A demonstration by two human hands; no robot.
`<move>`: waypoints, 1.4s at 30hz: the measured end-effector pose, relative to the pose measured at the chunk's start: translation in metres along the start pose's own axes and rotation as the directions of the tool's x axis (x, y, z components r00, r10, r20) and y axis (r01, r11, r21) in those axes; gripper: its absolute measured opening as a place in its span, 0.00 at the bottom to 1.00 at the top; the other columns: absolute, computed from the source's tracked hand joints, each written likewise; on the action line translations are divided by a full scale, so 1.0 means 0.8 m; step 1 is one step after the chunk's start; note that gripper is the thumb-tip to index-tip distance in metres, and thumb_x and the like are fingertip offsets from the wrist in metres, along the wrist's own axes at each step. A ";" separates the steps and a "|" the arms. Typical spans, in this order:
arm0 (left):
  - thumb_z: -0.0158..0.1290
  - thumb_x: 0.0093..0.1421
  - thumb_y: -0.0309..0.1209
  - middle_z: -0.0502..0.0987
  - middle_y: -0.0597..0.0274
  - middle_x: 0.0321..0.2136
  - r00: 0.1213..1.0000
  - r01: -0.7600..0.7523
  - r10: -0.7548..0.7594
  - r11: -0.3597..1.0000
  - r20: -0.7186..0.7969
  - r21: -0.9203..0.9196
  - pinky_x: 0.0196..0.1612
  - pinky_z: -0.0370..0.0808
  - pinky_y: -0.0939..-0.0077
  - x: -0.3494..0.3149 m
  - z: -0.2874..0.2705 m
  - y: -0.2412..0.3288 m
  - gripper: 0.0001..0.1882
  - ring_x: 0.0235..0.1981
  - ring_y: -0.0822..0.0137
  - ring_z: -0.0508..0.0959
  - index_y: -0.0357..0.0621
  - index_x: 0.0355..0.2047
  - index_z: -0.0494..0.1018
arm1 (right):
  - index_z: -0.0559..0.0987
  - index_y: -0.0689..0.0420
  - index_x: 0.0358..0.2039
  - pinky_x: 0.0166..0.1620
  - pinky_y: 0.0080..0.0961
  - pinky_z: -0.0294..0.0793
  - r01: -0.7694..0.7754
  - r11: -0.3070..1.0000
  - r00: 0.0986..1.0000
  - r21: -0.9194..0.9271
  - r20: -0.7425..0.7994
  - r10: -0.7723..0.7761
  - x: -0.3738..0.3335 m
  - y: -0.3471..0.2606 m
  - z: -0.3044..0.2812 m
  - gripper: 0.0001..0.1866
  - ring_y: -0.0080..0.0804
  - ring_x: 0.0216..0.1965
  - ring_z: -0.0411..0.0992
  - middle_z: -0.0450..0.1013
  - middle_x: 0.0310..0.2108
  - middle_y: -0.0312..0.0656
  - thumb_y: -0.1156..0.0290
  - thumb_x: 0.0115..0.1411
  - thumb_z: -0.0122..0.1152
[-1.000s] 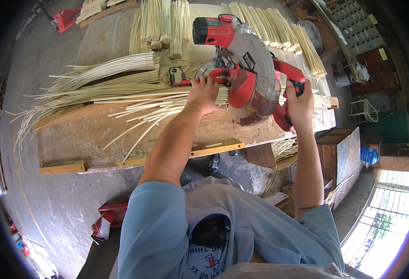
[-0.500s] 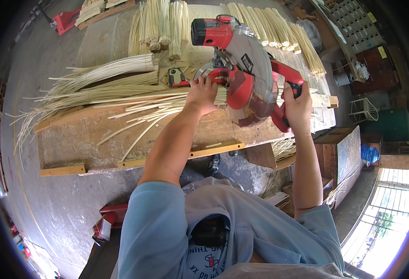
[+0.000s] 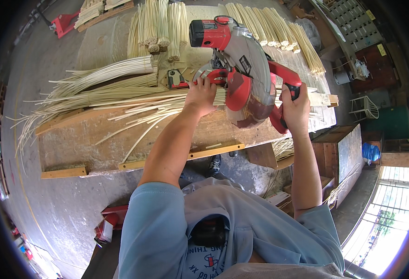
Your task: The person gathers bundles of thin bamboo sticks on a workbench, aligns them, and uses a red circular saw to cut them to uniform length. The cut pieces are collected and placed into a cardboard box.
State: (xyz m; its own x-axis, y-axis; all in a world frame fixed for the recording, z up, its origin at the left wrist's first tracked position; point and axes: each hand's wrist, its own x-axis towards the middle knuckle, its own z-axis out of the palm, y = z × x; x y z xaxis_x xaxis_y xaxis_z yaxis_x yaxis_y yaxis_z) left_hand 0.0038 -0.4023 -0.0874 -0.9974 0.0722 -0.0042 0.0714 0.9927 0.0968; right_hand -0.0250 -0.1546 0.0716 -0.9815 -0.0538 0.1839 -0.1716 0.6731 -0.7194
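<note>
A red and grey mitre saw stands on the wooden workbench, its motor housing toward the upper left. My right hand is wrapped round the saw's red and black handle. Pale thin rods, like rattan canes, run along the bench under the saw head. My left hand holds them down just left of the blade guard, its fingers curled over the rods at the red fence. The saw head hides the cutting spot and the blade's edge.
Several tied bundles of pale rods lie at the back of the bench, with more at the back right. Loose rods overhang the left end. Wooden strips edge the bench front. A wooden box stands at the right.
Both hands keep their places on the rods and the handle. The saw head and handle sit very slightly further left in view; otherwise little differs.
</note>
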 end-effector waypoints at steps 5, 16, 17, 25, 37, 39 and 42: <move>0.69 0.50 0.53 0.71 0.49 0.57 1.000 -0.001 0.001 1.000 0.002 -0.001 0.58 0.70 0.46 0.000 0.001 -0.001 0.37 0.60 0.50 0.70 0.43 0.53 0.73 | 0.73 0.63 0.43 0.36 0.37 0.75 0.020 1.000 1.000 -0.012 -0.006 -0.020 -0.002 0.005 0.002 0.16 0.41 0.27 0.76 0.76 0.26 0.48 0.63 0.66 0.62; 0.68 0.51 0.55 0.68 0.49 0.61 0.997 0.010 -0.008 1.000 0.081 -0.025 0.62 0.68 0.43 0.002 -0.006 0.000 0.40 0.63 0.50 0.67 0.41 0.56 0.71 | 0.73 0.61 0.43 0.24 0.26 0.71 0.116 0.993 0.992 -0.019 -0.041 -0.116 -0.006 0.032 0.010 0.14 0.24 0.18 0.72 0.75 0.24 0.38 0.63 0.68 0.62; 0.68 0.51 0.54 0.67 0.49 0.61 0.997 0.010 -0.008 1.000 0.078 -0.021 0.62 0.68 0.43 0.001 -0.006 0.001 0.40 0.64 0.50 0.67 0.41 0.57 0.71 | 0.73 0.62 0.43 0.24 0.26 0.71 0.118 0.993 0.992 -0.019 -0.038 -0.119 -0.006 0.033 0.010 0.14 0.24 0.18 0.72 0.75 0.25 0.39 0.63 0.68 0.62; 0.68 0.52 0.54 0.67 0.49 0.62 0.996 0.007 -0.007 1.000 0.091 -0.002 0.62 0.68 0.42 0.003 -0.005 0.002 0.40 0.65 0.50 0.65 0.40 0.57 0.70 | 0.72 0.63 0.42 0.25 0.27 0.72 0.159 0.983 0.987 -0.086 -0.018 -0.161 0.019 0.006 -0.002 0.16 0.25 0.19 0.74 0.79 0.27 0.44 0.61 0.67 0.62; 0.69 0.50 0.53 0.71 0.52 0.54 0.999 -0.025 0.027 0.998 -0.023 0.050 0.57 0.72 0.36 0.003 0.007 0.001 0.37 0.58 0.50 0.71 0.42 0.53 0.72 | 0.73 0.70 0.46 0.24 0.31 0.76 -0.005 1.000 0.980 -0.024 0.199 0.010 0.100 -0.091 -0.033 0.23 0.32 0.18 0.77 0.79 0.28 0.49 0.59 0.65 0.61; 0.69 0.50 0.53 0.71 0.51 0.55 1.000 -0.018 0.018 0.999 -0.006 0.040 0.57 0.72 0.36 0.003 0.006 -0.003 0.37 0.58 0.50 0.72 0.41 0.52 0.73 | 0.74 0.69 0.45 0.26 0.31 0.78 0.021 0.997 0.971 -0.080 0.238 -0.002 0.120 -0.103 -0.031 0.23 0.32 0.18 0.78 0.79 0.27 0.47 0.57 0.65 0.60; 0.70 0.49 0.53 0.71 0.50 0.56 0.999 -0.018 0.019 0.999 -0.029 0.032 0.56 0.73 0.36 0.000 0.009 -0.008 0.38 0.58 0.50 0.72 0.40 0.51 0.74 | 0.75 0.64 0.49 0.24 0.27 0.76 0.030 0.991 0.954 -0.133 0.299 0.011 0.151 -0.121 -0.026 0.23 0.29 0.18 0.76 0.80 0.27 0.45 0.54 0.68 0.58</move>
State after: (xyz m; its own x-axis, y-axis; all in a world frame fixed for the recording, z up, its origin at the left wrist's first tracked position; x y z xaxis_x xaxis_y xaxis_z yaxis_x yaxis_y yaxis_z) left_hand 0.0036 -0.4077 -0.0950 -0.9958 0.0882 0.0263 0.0898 0.9938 0.0654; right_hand -0.1255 -0.2109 0.1776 -0.9639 -0.2643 -0.0328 -0.1883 0.7634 -0.6178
